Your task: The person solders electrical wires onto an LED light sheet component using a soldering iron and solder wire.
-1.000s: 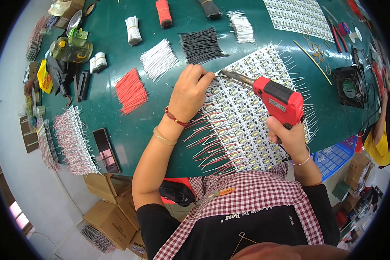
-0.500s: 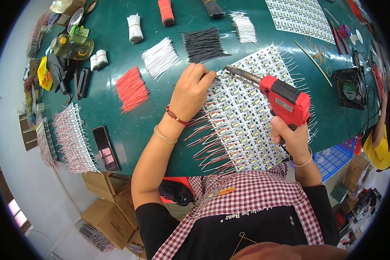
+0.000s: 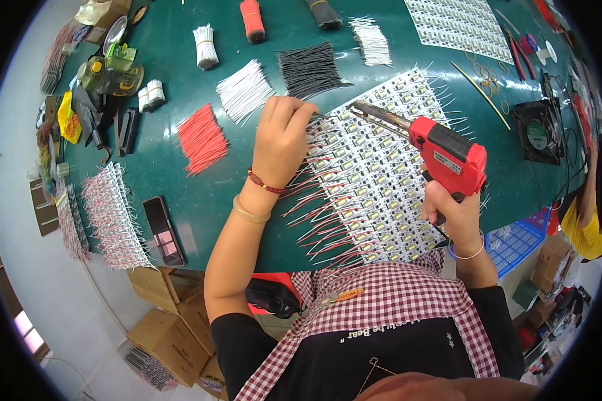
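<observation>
While a dark green table (image 3: 201, 194) fills the upper frame, its curved near edge leaves cardboard boxes (image 3: 174, 314) and pale floor at lower left. At centre lies the LED board panel (image 3: 368, 180) — left hand (image 3: 281, 137) fingers pinched on a thin wire, hard to make out. Right hand (image 3: 451, 214) is clenched round the red soldering gun (image 3: 441, 154) — tip over the panel's upper edge.

We pinch a thin wire with our left hand (image 3: 282, 134) over the panel of small boards (image 3: 374, 180), while our right hand (image 3: 453, 212) grips the red soldering gun (image 3: 441, 154), its tip just beside the left fingers (image 3: 299, 110). Red wires (image 3: 202, 139) lie left on the bench (image 3: 207, 194).
</observation>
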Demonstrator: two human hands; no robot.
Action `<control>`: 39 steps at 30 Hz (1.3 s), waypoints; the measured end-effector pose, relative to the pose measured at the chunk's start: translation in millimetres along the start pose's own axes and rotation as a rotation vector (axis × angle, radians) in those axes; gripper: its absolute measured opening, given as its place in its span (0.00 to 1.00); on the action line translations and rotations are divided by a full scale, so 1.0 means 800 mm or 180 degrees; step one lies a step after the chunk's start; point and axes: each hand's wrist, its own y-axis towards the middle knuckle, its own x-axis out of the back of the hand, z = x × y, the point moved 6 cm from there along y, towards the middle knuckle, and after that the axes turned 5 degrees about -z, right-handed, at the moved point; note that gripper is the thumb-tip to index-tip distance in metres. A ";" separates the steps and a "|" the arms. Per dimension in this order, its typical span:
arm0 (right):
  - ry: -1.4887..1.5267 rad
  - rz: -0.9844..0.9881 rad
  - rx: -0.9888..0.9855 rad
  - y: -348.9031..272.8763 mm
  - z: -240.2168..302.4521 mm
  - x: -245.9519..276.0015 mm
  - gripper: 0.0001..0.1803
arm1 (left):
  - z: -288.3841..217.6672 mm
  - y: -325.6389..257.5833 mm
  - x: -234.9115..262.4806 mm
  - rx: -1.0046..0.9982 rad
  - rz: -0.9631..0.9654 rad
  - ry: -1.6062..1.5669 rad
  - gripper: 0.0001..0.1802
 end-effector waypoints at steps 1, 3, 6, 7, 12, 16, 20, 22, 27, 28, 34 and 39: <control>0.0016 0.0008 0.0004 -0.001 0.000 0.001 0.15 | -0.003 0.001 0.007 -0.0025 -0.0146 0.0061 0.15; 0.0033 0.0017 0.0007 -0.002 -0.001 0.002 0.15 | -0.011 0.000 0.009 -0.0075 -0.0108 0.0015 0.15; -0.0099 0.0041 -0.0012 -0.003 -0.005 0.003 0.15 | -0.015 -0.005 -0.009 0.0024 0.0253 -0.0179 0.11; -0.0079 0.0049 -0.0033 -0.003 -0.005 0.002 0.15 | -0.014 -0.005 -0.011 0.0024 0.0256 -0.0179 0.11; -0.0039 0.0008 -0.0069 -0.002 -0.004 0.004 0.15 | -0.002 -0.011 -0.010 0.1018 0.0129 -0.0078 0.07; 0.0026 0.0033 -0.0005 0.001 -0.004 0.004 0.15 | -0.011 -0.013 -0.015 0.0779 0.0090 0.0465 0.06; 0.0392 -0.0006 0.0027 0.002 -0.001 0.004 0.08 | -0.009 -0.012 -0.017 0.0982 0.0125 0.0352 0.05; 0.0386 0.0000 0.0033 0.003 -0.001 0.004 0.08 | -0.008 -0.012 -0.018 0.1017 0.0106 0.0349 0.05; 0.0482 0.0002 0.0129 0.001 0.002 0.004 0.09 | -0.004 -0.009 -0.021 0.0928 0.0077 0.0338 0.05; 0.0467 -0.0025 0.0131 -0.001 0.002 0.006 0.10 | -0.001 -0.011 -0.022 0.0921 0.0073 0.0347 0.05; 0.0532 -0.0117 0.0221 -0.004 0.006 0.014 0.14 | 0.010 0.015 -0.006 0.0757 -0.0088 0.0474 0.05; 0.0661 -0.0046 0.0416 -0.004 0.013 0.014 0.15 | 0.017 0.029 -0.034 0.0699 -0.0027 0.0166 0.03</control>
